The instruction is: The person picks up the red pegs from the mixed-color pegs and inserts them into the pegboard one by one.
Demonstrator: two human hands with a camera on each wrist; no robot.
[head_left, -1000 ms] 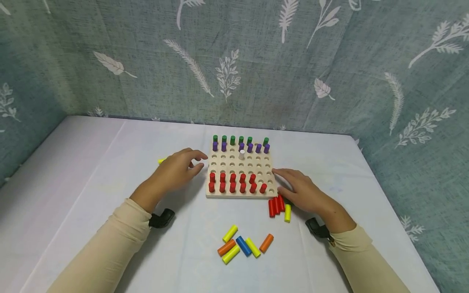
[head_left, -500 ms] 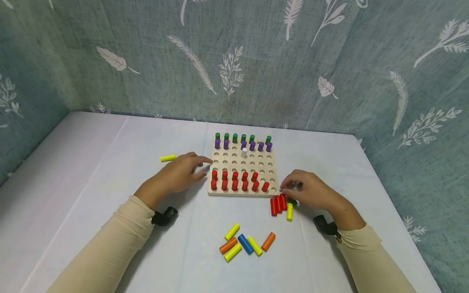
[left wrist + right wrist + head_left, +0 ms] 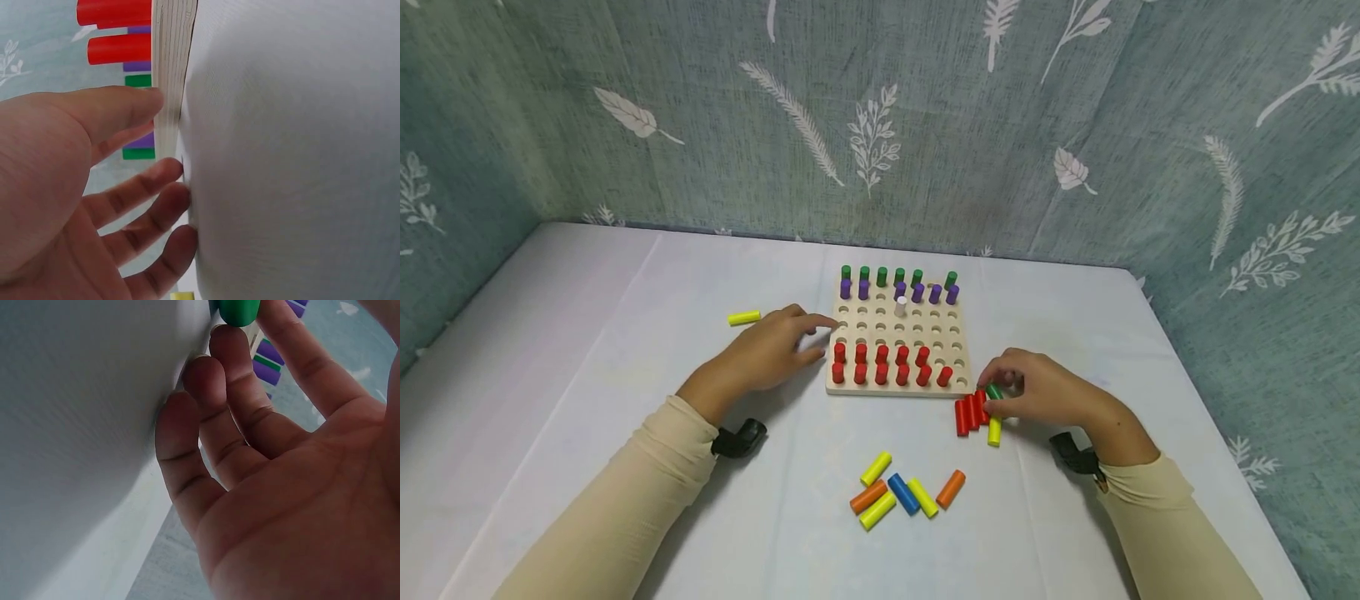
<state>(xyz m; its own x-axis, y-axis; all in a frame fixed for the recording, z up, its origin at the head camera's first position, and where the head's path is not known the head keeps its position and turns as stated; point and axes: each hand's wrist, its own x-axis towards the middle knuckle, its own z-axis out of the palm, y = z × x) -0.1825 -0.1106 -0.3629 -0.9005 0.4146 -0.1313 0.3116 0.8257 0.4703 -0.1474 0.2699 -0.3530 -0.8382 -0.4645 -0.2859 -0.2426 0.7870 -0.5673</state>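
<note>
A wooden pegboard lies on the table. Green pegs fill most of its back row, with purple pegs before them, one white peg, and two front rows of red pegs. My left hand rests its index finger on the board's left edge; in the left wrist view its thumb lies by the board's side, other fingers loosely bent. Off the front right corner, my right hand pinches a green peg, whose end shows in the right wrist view. Three red pegs lie beside it.
A yellow peg lies below the right hand. Nearer the front are loose yellow pegs, orange pegs and a blue peg. Another yellow peg lies behind the left wrist. A patterned cloth hangs behind the white table.
My right hand has left the board's right edge, come down to the loose pegs and taken the green one between thumb and finger. The left index finger has moved onto the board's edge.
</note>
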